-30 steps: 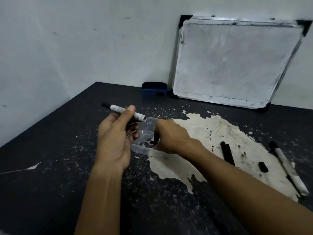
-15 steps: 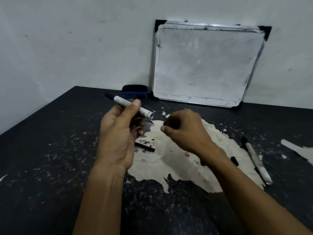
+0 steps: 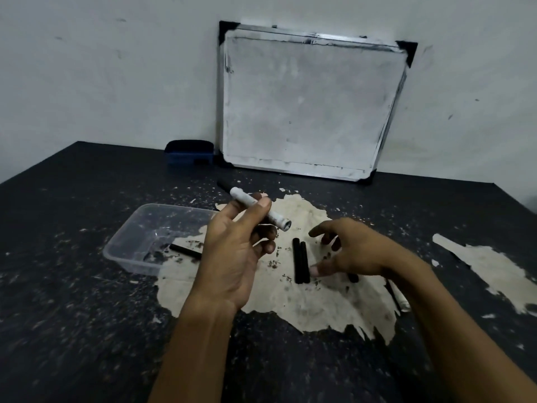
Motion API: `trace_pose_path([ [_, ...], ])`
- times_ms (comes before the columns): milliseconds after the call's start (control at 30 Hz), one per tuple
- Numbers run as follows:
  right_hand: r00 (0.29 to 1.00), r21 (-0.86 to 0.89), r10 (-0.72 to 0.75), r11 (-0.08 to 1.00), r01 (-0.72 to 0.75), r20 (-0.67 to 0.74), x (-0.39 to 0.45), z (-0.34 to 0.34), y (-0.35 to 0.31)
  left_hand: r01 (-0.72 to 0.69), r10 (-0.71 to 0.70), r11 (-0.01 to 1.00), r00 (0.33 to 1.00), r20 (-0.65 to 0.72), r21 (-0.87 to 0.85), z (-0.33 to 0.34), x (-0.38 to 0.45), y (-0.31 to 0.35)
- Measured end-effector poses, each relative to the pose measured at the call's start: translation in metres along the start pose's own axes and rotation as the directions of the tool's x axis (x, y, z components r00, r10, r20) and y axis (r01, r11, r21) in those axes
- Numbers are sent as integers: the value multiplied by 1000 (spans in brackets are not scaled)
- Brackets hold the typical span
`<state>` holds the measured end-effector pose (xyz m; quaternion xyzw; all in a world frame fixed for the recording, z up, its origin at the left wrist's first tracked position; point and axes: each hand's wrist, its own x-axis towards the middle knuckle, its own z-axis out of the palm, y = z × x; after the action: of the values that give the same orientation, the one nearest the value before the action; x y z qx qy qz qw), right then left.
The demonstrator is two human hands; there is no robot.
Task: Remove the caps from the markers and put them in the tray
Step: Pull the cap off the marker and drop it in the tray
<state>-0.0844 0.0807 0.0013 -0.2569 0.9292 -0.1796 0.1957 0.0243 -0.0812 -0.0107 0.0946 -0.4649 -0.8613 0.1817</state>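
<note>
Left hand (image 3: pixel 232 257) raised above the table (image 3: pixel 72 301), pinching a white marker (image 3: pixel 258 207) between thumb and fingers; marker tilted, black end pointing away toward the wall, open end toward the right and uncapped as far as can be seen. Right hand (image 3: pixel 351 254) low over the pale worn patch (image 3: pixel 305 303) of the table, fingers spread and empty, thumb tip just beside two black caps (image 3: pixel 300 261) lying side by side, touching each other; whether thumb touches them cannot be told. Clear plastic tray (image 3: pixel 136 242) to the left, resting partly on the dark surface and partly on the pale patch; one black cap (image 3: pixel 186 251) lying inside near its right end, partly hidden behind the left hand. Second marker (image 3: pixel 402 301) mostly hidden under the right forearm, only a pale end showing. Whiteboard (image 3: pixel 311 106) leaning against the wall at the back; dark blue eraser (image 3: pixel 189 152) just beside its lower left corner.
</note>
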Motion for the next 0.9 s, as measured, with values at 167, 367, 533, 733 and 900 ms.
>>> trace_pose_path([
  [167, 998, -53, -24, 998, 28, 66, 14, 0, -1, -4, 4, 1000, 1000, -18, 18, -6, 4, -3],
  [367, 999, 1, -24, 1000, 24, 23, 15, 4, 2, 10, -10, 1000, 1000, -12, 15, -5, 5, -7],
  [533, 994, 165, -16, 986, 35, -112, 10, 9, 10, 14, -14, 1000, 1000, -17, 13, -4, 5, -8],
  [733, 977, 402, -47, 906, 129, -209, 0, 14, 19, 18, -18, 1000, 999, -42, -5, -4, 3, -8],
  [900, 979, 545, -67, 823, 164, -193, -7, 10, 25, 27, -26, 1000, 999, -37, 12, -4, 1, -9],
])
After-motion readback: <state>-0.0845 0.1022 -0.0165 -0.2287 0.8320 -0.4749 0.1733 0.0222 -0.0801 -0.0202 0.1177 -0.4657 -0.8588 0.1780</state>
